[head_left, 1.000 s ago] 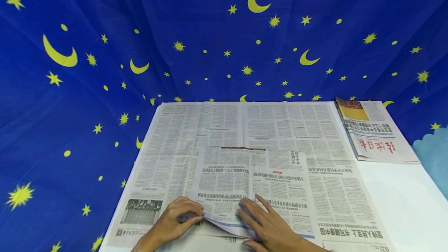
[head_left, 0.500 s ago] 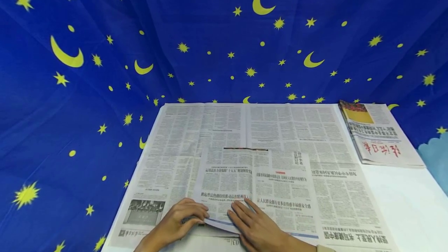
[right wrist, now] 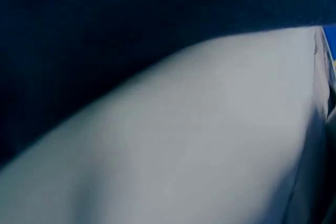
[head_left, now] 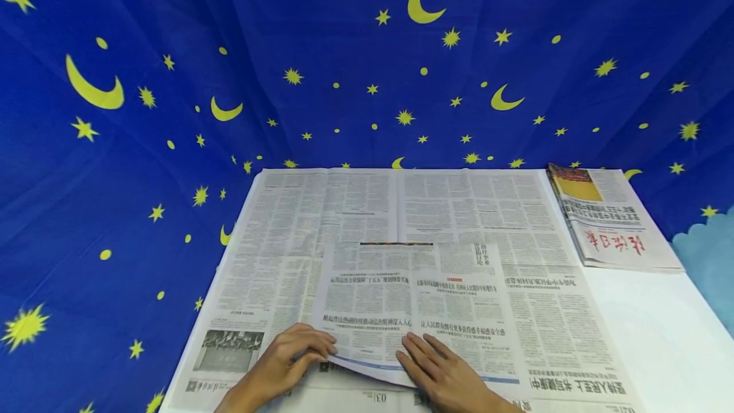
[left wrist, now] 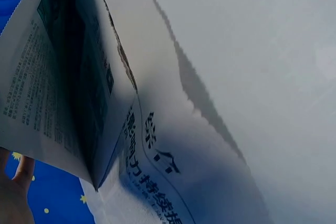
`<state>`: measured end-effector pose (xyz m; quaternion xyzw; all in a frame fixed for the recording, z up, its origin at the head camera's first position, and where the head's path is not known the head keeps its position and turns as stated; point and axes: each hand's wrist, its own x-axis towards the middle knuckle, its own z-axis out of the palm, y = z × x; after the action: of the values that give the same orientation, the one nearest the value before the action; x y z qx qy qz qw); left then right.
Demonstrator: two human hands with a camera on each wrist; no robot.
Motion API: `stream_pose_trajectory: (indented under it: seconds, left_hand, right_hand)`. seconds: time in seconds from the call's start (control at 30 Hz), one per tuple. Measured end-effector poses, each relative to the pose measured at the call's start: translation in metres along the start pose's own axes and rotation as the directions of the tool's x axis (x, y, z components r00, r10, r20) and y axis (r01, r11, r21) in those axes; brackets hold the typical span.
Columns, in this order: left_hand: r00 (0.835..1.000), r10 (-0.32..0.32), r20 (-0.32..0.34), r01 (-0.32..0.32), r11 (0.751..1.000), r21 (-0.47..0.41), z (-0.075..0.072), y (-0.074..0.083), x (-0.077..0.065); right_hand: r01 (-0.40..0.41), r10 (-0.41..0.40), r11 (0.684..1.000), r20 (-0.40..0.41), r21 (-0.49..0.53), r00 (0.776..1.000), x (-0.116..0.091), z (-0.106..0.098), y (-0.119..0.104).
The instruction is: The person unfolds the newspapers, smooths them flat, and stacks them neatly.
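A smaller newspaper piece (head_left: pixel 367 301), with a crease down its middle, lies over a large spread newspaper sheet (head_left: pixel 275 228) in the head view. At its near left corner my left hand (head_left: pixel 281 362) pinches the edge between thumb and fingers, and the near edge bows up slightly. My right hand (head_left: pixel 444 375) rests on the near edge, right of the crease, with fingers fairly straight and laid on the print. In the left wrist view, folded newspaper layers (left wrist: pixel 47 93) gape apart, with fingers (left wrist: pixel 22 174) beneath them. The right wrist view shows mostly a blurred pale surface (right wrist: pixel 210 124).
A folded newspaper stack (head_left: pixel 631 244) with red characters lies at the back right of the white table (head_left: pixel 648 311). A blue cloth (head_left: pixel 344 30) with yellow moons and stars rises behind and on the left side.
My right hand shifts left along the near edge, then back right, uncovering the headline by the crease. The near edge lies flatter. My left hand stays at the corner.
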<state>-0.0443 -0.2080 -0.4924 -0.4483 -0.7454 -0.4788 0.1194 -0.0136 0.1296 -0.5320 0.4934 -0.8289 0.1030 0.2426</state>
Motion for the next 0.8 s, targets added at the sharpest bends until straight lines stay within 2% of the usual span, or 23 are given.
stream_pose_trajectory:
  seconds: [0.07, 0.23, 0.43, 0.57, 0.67, 0.73, 0.8]
  left_hand:
    - [1.000, -0.015, -0.006, 0.015, 1.000, -0.007, -0.001, 0.001, 0.000]
    - [0.999, 0.010, -0.036, -0.011, 1.000, -0.019, -0.006, -0.001, 0.002]
    - [0.989, 0.037, -0.141, -0.035, 0.999, 0.016, -0.014, -0.001, 0.009]
    - [0.967, 0.095, -0.237, -0.084, 0.995, 0.059, -0.016, 0.001, 0.017]
    - [0.943, 0.169, -0.287, -0.143, 0.984, 0.110, -0.017, 0.002, 0.025]
    - [0.928, 0.233, -0.290, -0.192, 0.968, 0.162, -0.019, 0.002, 0.031]
    - [0.915, 0.310, -0.260, -0.244, 0.935, 0.257, -0.022, 0.003, 0.035]
  right_hand:
    - [-0.020, 0.020, 1.000, -0.001, 0.005, 1.000, -0.009, -0.002, 0.002]
    - [-0.066, 0.066, 0.998, -0.015, -0.018, 0.998, -0.031, -0.012, 0.014]
    - [-0.046, 0.045, 0.998, -0.026, -0.050, 0.999, -0.051, -0.034, 0.036]
    - [-0.047, 0.044, 0.995, -0.031, -0.083, 0.999, -0.057, -0.048, 0.046]
    - [-0.064, 0.061, 0.992, -0.036, -0.109, 0.997, -0.062, -0.056, 0.052]
    - [-0.074, 0.068, 0.990, -0.054, -0.118, 0.996, -0.065, -0.061, 0.057]
    - [-0.079, 0.069, 0.988, -0.077, -0.132, 0.995, -0.068, -0.066, 0.062]
